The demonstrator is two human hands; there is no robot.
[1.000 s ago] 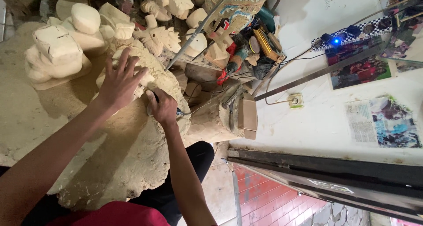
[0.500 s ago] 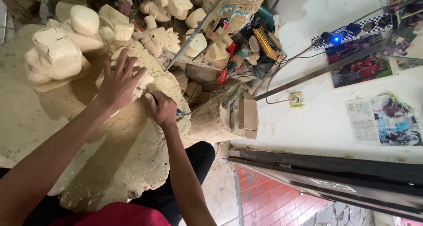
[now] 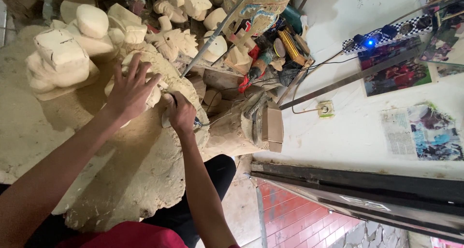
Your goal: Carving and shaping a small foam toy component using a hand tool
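A pale, rough carved piece [image 3: 145, 146], coated in dust, lies in front of me over my lap. My left hand [image 3: 129, 89] rests flat on its upper part, fingers spread. Just to its right, my right hand [image 3: 181, 113] is closed around a small hand tool [image 3: 166, 118] pressed against the carving. Most of the tool is hidden inside my fist. A thin cable [image 3: 217, 120] leads away from it to the right.
Several pale unfinished carvings [image 3: 63, 54] crowd the left and top. A painted figure [image 3: 261, 6], power tools [image 3: 290, 42] and cables sit at top centre. A cardboard box [image 3: 273, 127] stands by the white wall with posters [image 3: 425, 132]. Red floor tiles [image 3: 299, 214] lie at lower right.
Both hands stay on the same spot of the carving; my right fist has shifted only slightly against the surface.
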